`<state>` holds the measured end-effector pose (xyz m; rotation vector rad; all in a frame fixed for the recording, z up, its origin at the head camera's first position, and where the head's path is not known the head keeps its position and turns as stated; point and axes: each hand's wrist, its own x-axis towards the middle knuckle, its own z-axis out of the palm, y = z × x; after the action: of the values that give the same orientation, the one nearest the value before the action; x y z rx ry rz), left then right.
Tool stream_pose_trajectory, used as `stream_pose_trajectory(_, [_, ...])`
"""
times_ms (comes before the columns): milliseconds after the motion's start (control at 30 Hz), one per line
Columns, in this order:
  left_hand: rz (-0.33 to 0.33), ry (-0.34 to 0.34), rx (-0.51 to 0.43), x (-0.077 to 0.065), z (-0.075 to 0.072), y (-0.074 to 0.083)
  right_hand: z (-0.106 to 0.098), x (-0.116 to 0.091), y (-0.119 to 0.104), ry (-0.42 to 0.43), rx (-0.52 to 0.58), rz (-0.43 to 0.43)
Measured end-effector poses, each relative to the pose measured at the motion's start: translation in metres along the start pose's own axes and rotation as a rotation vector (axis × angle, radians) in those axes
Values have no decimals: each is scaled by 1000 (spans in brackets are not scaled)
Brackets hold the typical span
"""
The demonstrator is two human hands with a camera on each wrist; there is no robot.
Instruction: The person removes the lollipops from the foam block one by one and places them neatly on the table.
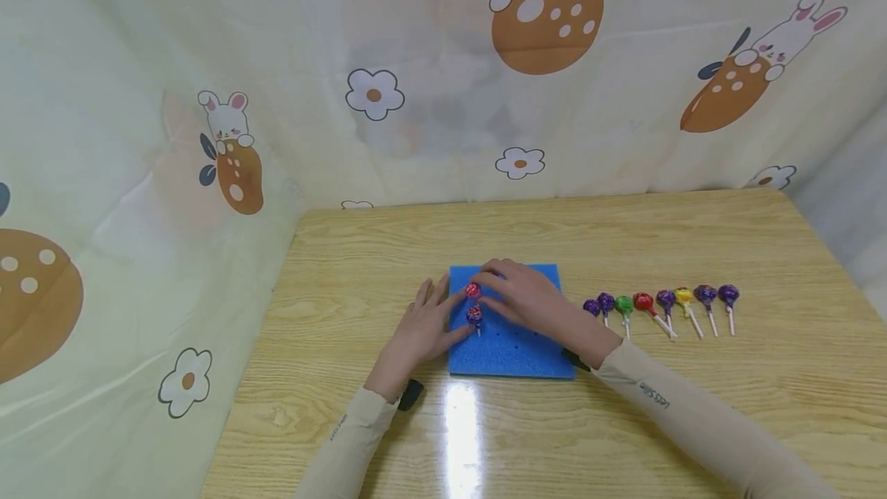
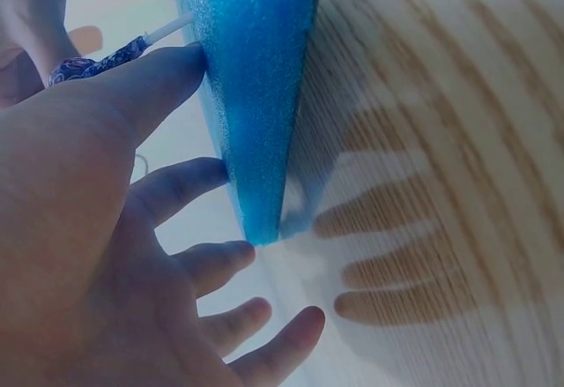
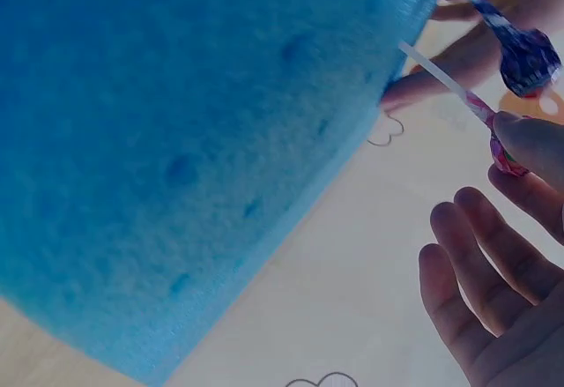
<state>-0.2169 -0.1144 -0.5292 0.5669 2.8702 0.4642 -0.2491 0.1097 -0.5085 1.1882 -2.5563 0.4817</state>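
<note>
A blue foam block [image 1: 509, 364] lies on the table, with small holes in its top. Two lollipops stand in it by their white sticks: a pink-red one [image 1: 473, 290] and, nearer the front, a purple one [image 1: 474, 316]. My right hand [image 1: 523, 299] pinches the pink-red lollipop's wrapped head [image 3: 507, 158] between thumb and index finger, its other fingers spread. My left hand [image 1: 419, 333] rests at the block's left edge, fingers spread and fairly straight. In the left wrist view, its thumb [image 2: 167, 87] touches the foam beside the purple lollipop's stick [image 2: 167, 29].
Right of the block, several lollipops lie in a row, among them a green one [image 1: 624, 304], a red one [image 1: 644, 301] and a yellow one [image 1: 684, 296]. The wooden table [image 1: 333, 291] ends at a curtain [image 1: 430, 152] printed with rabbits and flowers.
</note>
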Motion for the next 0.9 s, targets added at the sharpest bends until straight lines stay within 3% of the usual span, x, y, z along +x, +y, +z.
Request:
stream_pose_trajectory(167, [-10,-11,6,1,1,0,-8,2,2,-26,50,60])
stream_pose_trajectory(400, [-16,-23,-5,1,0,1,-15,-4,9,-166,213,232])
stream_pose_trajectory(667, [-7,-15,-10,1,0,1,-11,-21,18,-275,524,295])
stream_pose_trajectory(900, [-20,-25,-14,1,0,1,-12,-33,19,-313,638,345])
